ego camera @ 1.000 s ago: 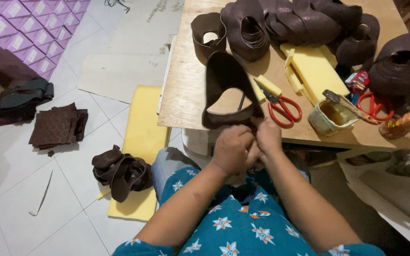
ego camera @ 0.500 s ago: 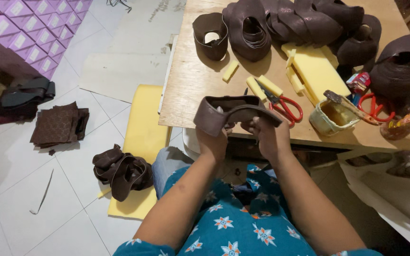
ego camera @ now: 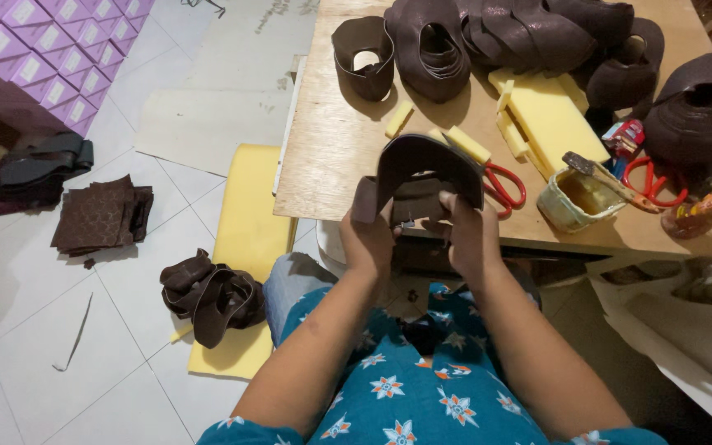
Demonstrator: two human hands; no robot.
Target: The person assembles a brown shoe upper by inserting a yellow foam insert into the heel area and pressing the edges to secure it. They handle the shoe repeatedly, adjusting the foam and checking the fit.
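held piece: dark brown curved strap piece (ego camera: 422,169), arched like a sandal upper, held up just over the near edge of the desk (ego camera: 323,148), both ends pinched low.
left hand: left hand (ego camera: 368,239) closed on the left end of the strap piece, thumb on the inner face.
right hand: right hand (ego camera: 471,235) closed on the right end, fingers wrapped around the edge, pressing inward.
step in hand: looks like bending and pressing the piece into shape; judged best done with even pressure on both ends, the arch kept symmetric and the edges aligned, no twist.
just behind: red-handled scissors (ego camera: 506,185) partly hidden by the arch, near the desk's near edge.
right of that: small tub of yellowish glue (ego camera: 574,198) with a brush laid in it; a second pair of red scissors (ego camera: 657,183) beyond.
mid desk: yellow foam blocks (ego camera: 550,119) and small offcuts.
far edge of desk: heap of brown strap pieces (ego camera: 496,33).
floor left: yellow foam sheet (ego camera: 245,222) with a pile of brown uppers (ego camera: 208,292) on it; stack of brown patterned squares (ego camera: 100,214); purple boxes (ego camera: 51,58) at the far left.
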